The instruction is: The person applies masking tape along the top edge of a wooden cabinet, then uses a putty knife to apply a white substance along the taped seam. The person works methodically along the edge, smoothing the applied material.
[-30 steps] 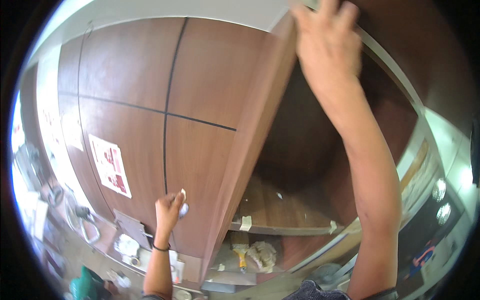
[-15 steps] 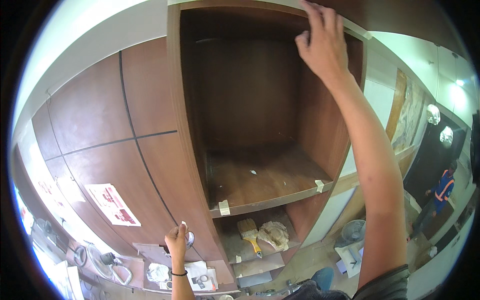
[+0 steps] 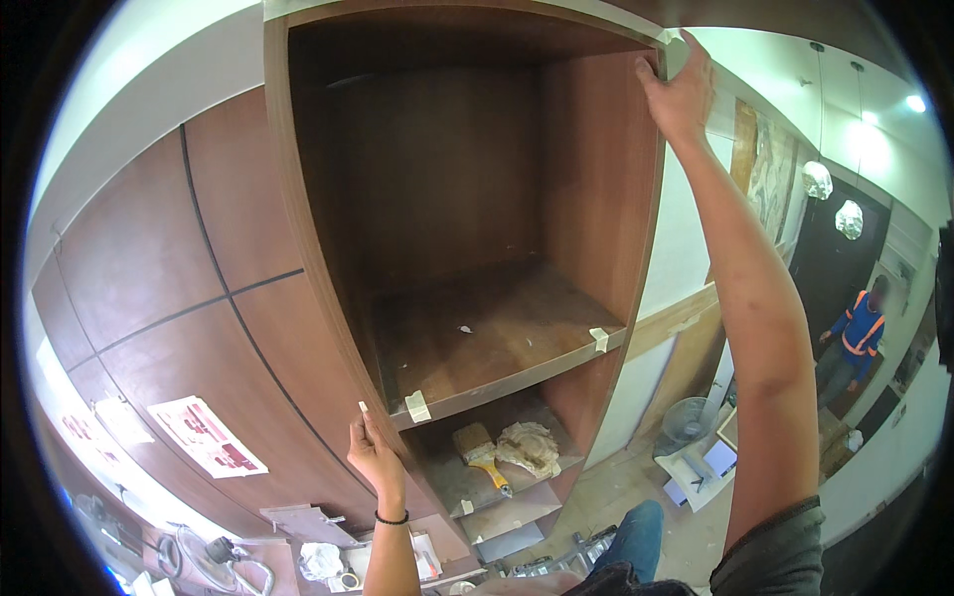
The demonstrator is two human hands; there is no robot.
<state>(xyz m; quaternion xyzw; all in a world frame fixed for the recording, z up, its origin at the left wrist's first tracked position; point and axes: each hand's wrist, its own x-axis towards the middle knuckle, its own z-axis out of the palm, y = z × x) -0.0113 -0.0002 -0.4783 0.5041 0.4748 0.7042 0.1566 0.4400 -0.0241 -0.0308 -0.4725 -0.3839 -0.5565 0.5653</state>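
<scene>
The open cabinet [image 3: 601, 199] stood between both hands. The right hand [image 3: 684, 94], thumb and fingers spread, was at its upper right corner. Shelved right of the left hand [image 3: 375, 459] lay crumpled cloth [image 3: 528, 449] and a brush [image 3: 481, 455]; left fingertips pinched a pale scrap [image 3: 363, 406].

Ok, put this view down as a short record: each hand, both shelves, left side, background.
Left hand: pale piece at fingertips
Right hand: raised at cabinet's upper right edge, thumb and fingers spread
Upper shelf: white scrap; tape at two spots along front edge
Lower shelf: brush, crumpled cloth beside it
Left side: red-and-white sheet on panels
Background: person in blue
</scene>
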